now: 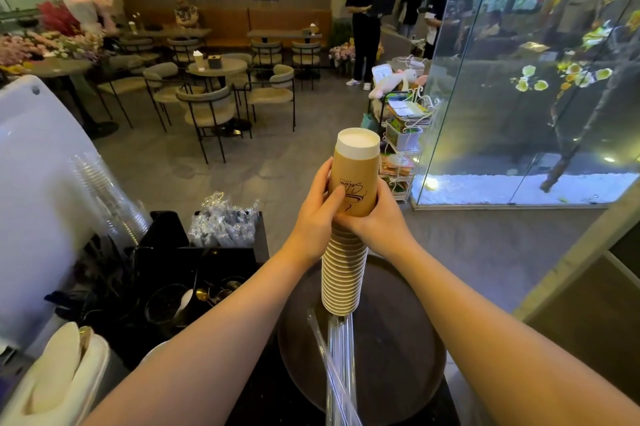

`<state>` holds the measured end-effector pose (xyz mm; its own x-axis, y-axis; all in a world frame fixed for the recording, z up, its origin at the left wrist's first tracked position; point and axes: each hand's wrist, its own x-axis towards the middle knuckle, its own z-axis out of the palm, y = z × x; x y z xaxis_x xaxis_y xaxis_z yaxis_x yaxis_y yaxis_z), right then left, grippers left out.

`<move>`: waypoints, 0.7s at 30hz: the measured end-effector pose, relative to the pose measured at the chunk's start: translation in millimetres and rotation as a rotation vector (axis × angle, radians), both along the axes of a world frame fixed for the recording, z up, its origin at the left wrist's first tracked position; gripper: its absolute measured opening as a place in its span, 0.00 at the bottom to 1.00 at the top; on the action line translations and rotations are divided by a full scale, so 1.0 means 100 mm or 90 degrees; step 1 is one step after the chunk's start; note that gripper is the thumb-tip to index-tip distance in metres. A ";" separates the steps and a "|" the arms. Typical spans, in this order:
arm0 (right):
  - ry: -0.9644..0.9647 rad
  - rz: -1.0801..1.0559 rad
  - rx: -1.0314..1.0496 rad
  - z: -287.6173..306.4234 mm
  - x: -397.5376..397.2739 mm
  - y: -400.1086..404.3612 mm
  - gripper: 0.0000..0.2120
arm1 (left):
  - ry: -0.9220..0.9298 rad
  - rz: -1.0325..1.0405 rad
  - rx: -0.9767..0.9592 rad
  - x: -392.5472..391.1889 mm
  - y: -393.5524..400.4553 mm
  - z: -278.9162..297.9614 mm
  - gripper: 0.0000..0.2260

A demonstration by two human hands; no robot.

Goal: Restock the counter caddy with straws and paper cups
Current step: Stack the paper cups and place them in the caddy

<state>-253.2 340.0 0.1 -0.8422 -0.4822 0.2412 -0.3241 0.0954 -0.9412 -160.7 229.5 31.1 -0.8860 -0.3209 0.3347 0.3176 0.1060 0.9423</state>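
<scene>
At far left clear plastic cups [114, 197] lean beside the black caddy [207, 252], wrapped straws [225, 221] inside it. The left hand [317, 217] and right hand [377, 217] curl their fingers around an upside-down paper cup stack [346, 245] above a dark round tray [398, 339], clear straws [341, 356] beneath.

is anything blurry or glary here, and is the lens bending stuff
Head view: the stack of paper cups and both hands, left hand and right hand, are sharp; the white panel at left is overexposed and soft; the glass wall carries reflections and bright spots; wide-angle distortion bows the floor and walls near the edges; the dark round tray sits in dim light.
</scene>
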 end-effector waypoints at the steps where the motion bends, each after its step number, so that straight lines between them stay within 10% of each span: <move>1: 0.000 -0.001 -0.003 -0.02 0.01 0.00 0.46 | 0.005 -0.003 0.004 0.01 0.00 -0.04 0.22; 8: -0.012 -0.008 0.002 -0.14 0.02 -0.01 0.46 | -0.114 0.111 0.103 0.19 -0.03 -0.90 0.29; 14: 0.000 -0.006 0.002 -0.12 -0.05 0.04 0.43 | -0.386 0.116 -0.024 0.15 0.04 -1.85 0.49; 21: -0.003 -0.039 -0.005 -0.10 -0.12 0.22 0.42 | -0.405 0.105 -0.115 -0.05 0.12 -2.04 0.49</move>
<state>-265.6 362.4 -9.5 -0.8713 -0.4280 0.2402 -0.3131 0.1076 -0.9436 -166.0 241.2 -172.9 -0.8723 -0.4565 -0.1749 -0.3266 0.2780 0.9033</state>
